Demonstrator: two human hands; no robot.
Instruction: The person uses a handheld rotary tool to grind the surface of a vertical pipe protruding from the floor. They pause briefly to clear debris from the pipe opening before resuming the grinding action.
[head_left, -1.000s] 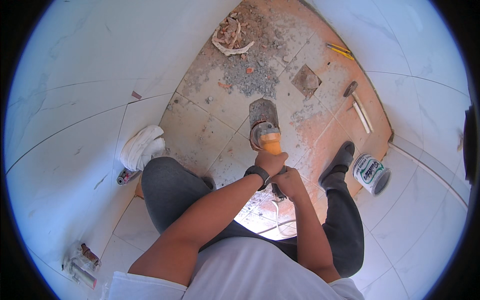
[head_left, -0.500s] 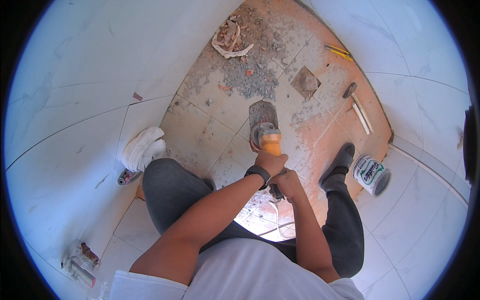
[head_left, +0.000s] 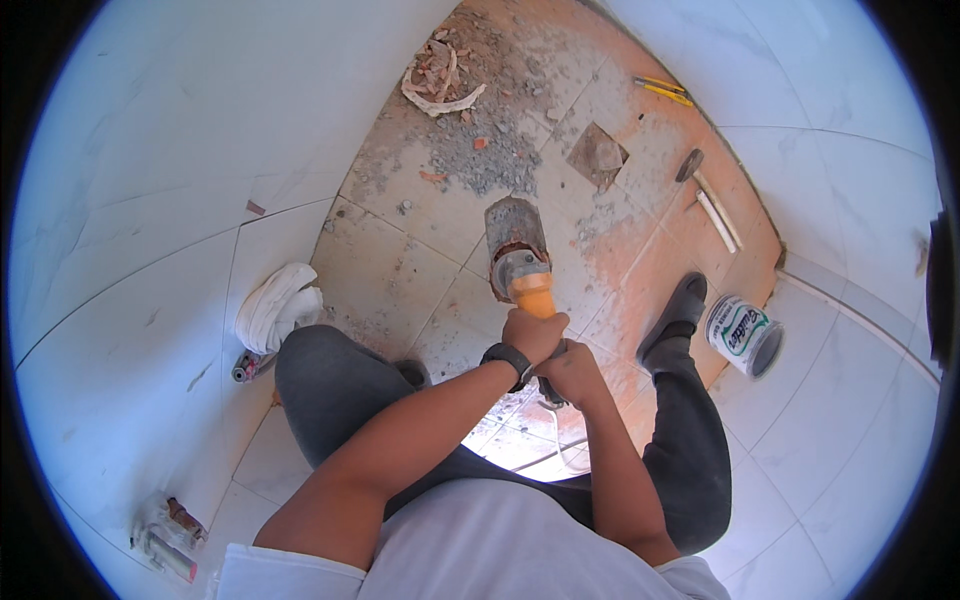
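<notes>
An angle grinder (head_left: pixel 534 298) with an orange-yellow body and grey metal head is held in front of me in both hands. My left hand (head_left: pixel 533 335), with a dark band on its wrist, is closed round the body behind the head. Just behind it, my right hand (head_left: pixel 574 372) is wrapped round the dark rear grip. The grinder's head is at the near part of a long cut-out (head_left: pixel 515 220) in the tiled floor (head_left: pixel 400 240). Reddish-brown material shows inside the cut-out beside the head. The disc is mostly hidden. A pale cord (head_left: pixel 556 440) hangs below the grip.
Grey rubble (head_left: pixel 490 160) and a curved white piece (head_left: pixel 440 106) lie beyond the cut-out. At right are a square floor opening (head_left: pixel 597 155), a hammer (head_left: pixel 690 165), yellow-handled tool (head_left: pixel 665 90) and white bucket (head_left: pixel 738 335). A white cloth bundle (head_left: pixel 275 310) is by my left knee.
The grinder has drawn slightly toward me and its head has turned, showing more of the cut-out. Both hands keep their hold. The whole view has shifted a little.
</notes>
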